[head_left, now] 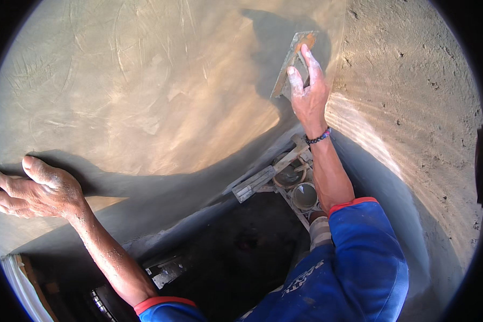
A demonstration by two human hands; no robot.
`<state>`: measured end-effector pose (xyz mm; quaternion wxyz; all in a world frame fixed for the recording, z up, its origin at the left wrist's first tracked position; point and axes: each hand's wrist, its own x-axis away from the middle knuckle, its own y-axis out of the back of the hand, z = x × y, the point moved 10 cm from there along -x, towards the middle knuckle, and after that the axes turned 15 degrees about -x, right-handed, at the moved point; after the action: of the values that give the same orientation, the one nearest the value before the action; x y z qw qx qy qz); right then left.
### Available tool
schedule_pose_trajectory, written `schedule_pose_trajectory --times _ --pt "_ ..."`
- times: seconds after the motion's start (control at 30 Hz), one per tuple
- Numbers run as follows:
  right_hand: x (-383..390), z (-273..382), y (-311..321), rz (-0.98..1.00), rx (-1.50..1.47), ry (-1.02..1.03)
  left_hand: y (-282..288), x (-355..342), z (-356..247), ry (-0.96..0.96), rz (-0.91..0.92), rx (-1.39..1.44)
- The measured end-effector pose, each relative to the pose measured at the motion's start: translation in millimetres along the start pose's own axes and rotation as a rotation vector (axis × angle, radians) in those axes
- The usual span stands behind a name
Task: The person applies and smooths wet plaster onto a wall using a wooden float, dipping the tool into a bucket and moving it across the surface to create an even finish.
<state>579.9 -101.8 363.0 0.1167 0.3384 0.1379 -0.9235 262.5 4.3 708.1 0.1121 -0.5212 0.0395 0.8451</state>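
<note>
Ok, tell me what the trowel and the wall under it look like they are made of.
The trowel in the right hand looks like a flat metal blade, dull grey with an orange, possibly rusty patch. The wall looks like smoothed cement plaster, grey-tan with faint sweep marks; the adjoining wall is rougher and pitted.

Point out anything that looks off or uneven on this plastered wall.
The smooth wall shows faint swirl marks; the side wall past the corner by the trowel is rough and pitted. Nothing looks spilled or broken.
</note>
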Motion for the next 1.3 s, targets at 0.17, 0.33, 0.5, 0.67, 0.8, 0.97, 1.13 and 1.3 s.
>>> schedule_pose_trajectory --times 0.17,0.33,0.5,0.67,0.8,0.97,1.13,1.3 --pt "139 -57 -17 0.118 0.013 -0.178 -9 2 1 0.036 0.041 -0.075" --pt "111 -55 -19 0.072 0.063 -0.139 -13 3 8 0.052 0.016 -0.087" --pt "-10 7 -1 -0.019 -0.008 -0.027 -8 3 6 0.032 0.023 -0.099" --pt "90 -24 -20 0.004 -0.074 -0.200 -2 1 5 0.056 0.012 -0.078" --pt "175 -43 -27 0.100 -0.002 -0.221 -12 4 0 0.056 0.073 -0.080" --pt "82 5 -42 0.127 0.094 -0.068 -11 8 10 0.067 0.095 -0.115" --pt "2 0 -5 0.009 -0.088 -0.029 -4 8 8 0.088 0.059 -0.102" --pt "152 -97 -7 -0.242 -0.248 -0.504 -9 0 -6 0.066 0.072 -0.069"
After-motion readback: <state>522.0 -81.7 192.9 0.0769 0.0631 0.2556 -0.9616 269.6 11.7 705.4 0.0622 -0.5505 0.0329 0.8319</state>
